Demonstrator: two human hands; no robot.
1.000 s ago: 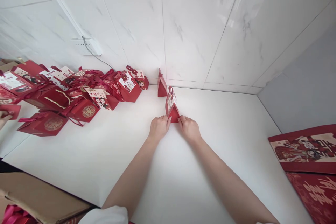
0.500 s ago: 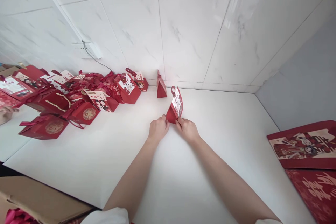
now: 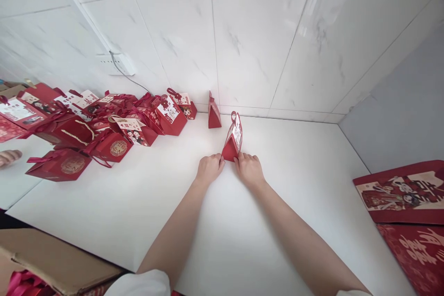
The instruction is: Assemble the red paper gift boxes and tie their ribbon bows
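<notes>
A small red gift box (image 3: pixel 230 151) with sloping sides, a white printed front and a ribbon loop on top stands upright on the white table (image 3: pixel 239 222). My left hand (image 3: pixel 210 168) is closed at its lower left corner, thumb and fingers pinching the edge. On the lower right corner my right hand (image 3: pixel 250 169) grips in the same way, fingers bent over the side. Just behind, near the wall, another red gift box (image 3: pixel 214 115) stands by itself, narrow side toward me.
Many red gift boxes (image 3: pixel 114 147) with ribbons crowd the table's left. Another person's hand (image 3: pixel 9 158) rests at the far left edge. A cardboard box (image 3: pixel 52 259) is at lower left, red printed bags (image 3: pixel 402 194) at right. A cable (image 3: pixel 130 81) hangs from a wall socket.
The gift box between my hands has turned slightly and stands straighter, its printed face now angled more to the right. Both hands keep their hold. The other person's hand has shifted a little.
</notes>
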